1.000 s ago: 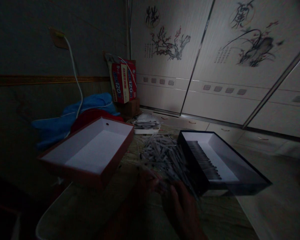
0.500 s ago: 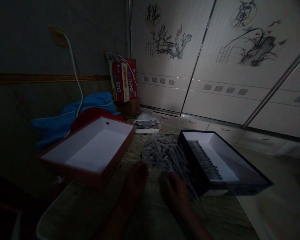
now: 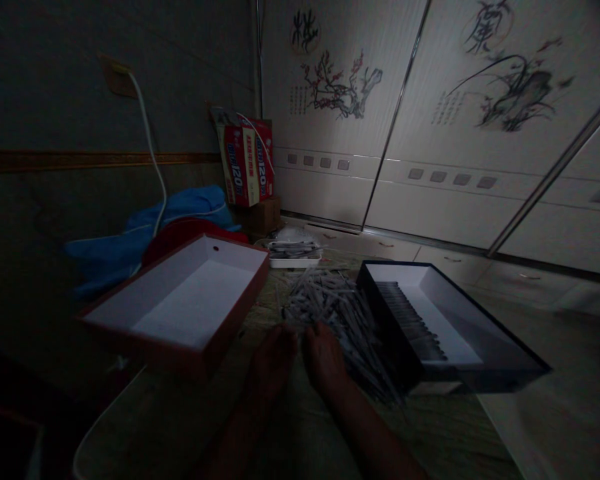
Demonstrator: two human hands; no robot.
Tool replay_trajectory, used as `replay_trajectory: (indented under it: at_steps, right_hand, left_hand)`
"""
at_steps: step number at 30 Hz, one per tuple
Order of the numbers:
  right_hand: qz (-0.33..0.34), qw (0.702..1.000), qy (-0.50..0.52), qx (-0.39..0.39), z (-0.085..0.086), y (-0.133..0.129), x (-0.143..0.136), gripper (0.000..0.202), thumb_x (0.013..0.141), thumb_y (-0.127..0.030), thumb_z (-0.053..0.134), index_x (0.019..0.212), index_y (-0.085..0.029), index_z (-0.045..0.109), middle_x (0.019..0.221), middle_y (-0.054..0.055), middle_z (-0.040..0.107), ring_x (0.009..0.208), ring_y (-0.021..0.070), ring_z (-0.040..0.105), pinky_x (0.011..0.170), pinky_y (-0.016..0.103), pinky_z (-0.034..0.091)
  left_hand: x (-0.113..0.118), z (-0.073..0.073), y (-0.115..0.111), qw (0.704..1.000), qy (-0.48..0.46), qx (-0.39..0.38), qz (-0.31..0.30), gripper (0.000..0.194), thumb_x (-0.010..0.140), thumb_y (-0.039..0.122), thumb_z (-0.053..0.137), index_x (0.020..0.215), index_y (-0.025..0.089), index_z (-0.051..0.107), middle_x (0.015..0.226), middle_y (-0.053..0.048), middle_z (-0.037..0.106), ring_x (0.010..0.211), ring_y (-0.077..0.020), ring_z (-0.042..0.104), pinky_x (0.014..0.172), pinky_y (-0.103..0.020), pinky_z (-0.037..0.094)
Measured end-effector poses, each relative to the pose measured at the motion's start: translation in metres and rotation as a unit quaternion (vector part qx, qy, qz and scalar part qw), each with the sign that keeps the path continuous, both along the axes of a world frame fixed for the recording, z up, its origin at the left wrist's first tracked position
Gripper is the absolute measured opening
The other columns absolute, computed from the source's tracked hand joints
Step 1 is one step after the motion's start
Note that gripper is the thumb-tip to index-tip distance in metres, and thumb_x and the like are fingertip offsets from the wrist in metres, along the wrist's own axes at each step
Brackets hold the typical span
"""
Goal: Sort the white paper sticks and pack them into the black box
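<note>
The light is poor, but I can make out a person's two bare hands close together over the near middle of a dull, wood-grained surface [image 3: 450, 427] with a pale edge. The left hand [image 3: 275, 347] and the right hand [image 3: 325, 353] sit with only a narrow gap between them, the fingers of both curled inward. I cannot tell whether either grip is clenched on something or slack; the fingertips are lost in shadow.

Just beyond them, and to the right, lies a loose heap of slim, greyish, pen-like plastic sticks [image 3: 325, 303], crossing at all angles on the far side and lying more lengthwise toward the near right. The right hand is by the heap's near edge.

Right of the heap, just beside it, stands an open black rectangular box with a white lining [image 3: 387, 340]; a neat row of dark, slender sticks [image 3: 413, 323] lies along its left part. On the left, well apart from the black box, an open reddish-brown rectangular box with a white interior [image 3: 225, 327] sits tilted.

Past the heap is a shallow white tray [image 3: 293, 263] holding more sticks, with crumpled clear plastic [image 3: 290, 235] at its far side. Far left, bright blue cloth [image 3: 195, 203] lies near a red-and-cream printed carton [image 3: 247, 163].
</note>
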State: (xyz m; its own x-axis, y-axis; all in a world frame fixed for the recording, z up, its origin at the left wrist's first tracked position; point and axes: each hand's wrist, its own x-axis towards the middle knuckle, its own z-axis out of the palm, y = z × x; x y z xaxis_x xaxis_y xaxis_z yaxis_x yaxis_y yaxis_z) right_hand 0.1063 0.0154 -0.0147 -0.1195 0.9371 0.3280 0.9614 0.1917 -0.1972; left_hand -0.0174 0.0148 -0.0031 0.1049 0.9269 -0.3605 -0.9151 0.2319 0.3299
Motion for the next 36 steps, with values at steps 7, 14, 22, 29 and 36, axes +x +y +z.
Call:
replay_trajectory:
  at_steps: [7,14,22,29,36]
  right_hand:
    - [0.008,1.0,-0.028,0.009,0.004,-0.009,0.004,0.022,0.079,-0.008,0.042,0.085,-0.02,0.06,0.088,0.008,0.06,0.082,0.0213,0.054,0.069,0.028,0.037]
    - [0.031,0.999,-0.04,0.008,0.009,-0.005,0.003,0.021,0.078,-0.005,0.043,0.085,-0.017,0.059,0.086,0.01,0.06,0.079,0.0205,0.055,0.068,0.029,0.039]
    - [0.047,0.999,-0.013,-0.005,0.013,0.0,0.001,0.02,0.079,-0.007,0.043,0.084,-0.015,0.061,0.082,0.011,0.061,0.076,0.0205,0.056,0.066,0.029,0.04]
    - [0.024,0.997,0.072,0.008,0.015,-0.011,0.011,0.019,0.077,-0.009,0.043,0.08,-0.015,0.061,0.08,0.009,0.061,0.072,0.0179,0.056,0.063,0.026,0.04]
    - [-0.014,0.897,0.441,0.031,0.023,-0.051,0.04,0.016,0.079,-0.026,0.046,0.073,-0.015,0.056,0.063,0.0,0.056,0.059,0.0129,0.052,0.052,0.02,0.039]
  left_hand:
    - [0.002,-0.003,0.001,1.0,0.006,-0.002,-0.003,0.027,0.08,0.002,0.042,0.069,0.012,0.065,0.063,-0.004,0.07,0.058,-0.0147,0.066,0.056,-0.024,0.054]
    - [0.003,0.001,-0.001,1.0,0.016,0.001,-0.01,0.025,0.08,0.002,0.043,0.068,0.011,0.064,0.062,-0.005,0.07,0.057,-0.0142,0.066,0.055,-0.023,0.054]
    - [0.004,0.0,-0.001,1.0,0.024,0.003,-0.011,0.022,0.078,0.002,0.047,0.069,0.012,0.064,0.062,-0.004,0.07,0.057,-0.0136,0.066,0.055,-0.023,0.054]
    - [0.005,-0.004,0.0,0.998,0.057,0.012,0.005,0.019,0.076,0.002,0.05,0.068,0.013,0.063,0.063,-0.002,0.069,0.057,-0.0137,0.066,0.056,-0.024,0.053]
    - [0.015,-0.007,-0.004,0.985,0.135,0.094,-0.041,0.005,0.068,0.008,0.062,0.07,0.013,0.064,0.067,-0.002,0.069,0.062,-0.0154,0.065,0.062,-0.028,0.052]
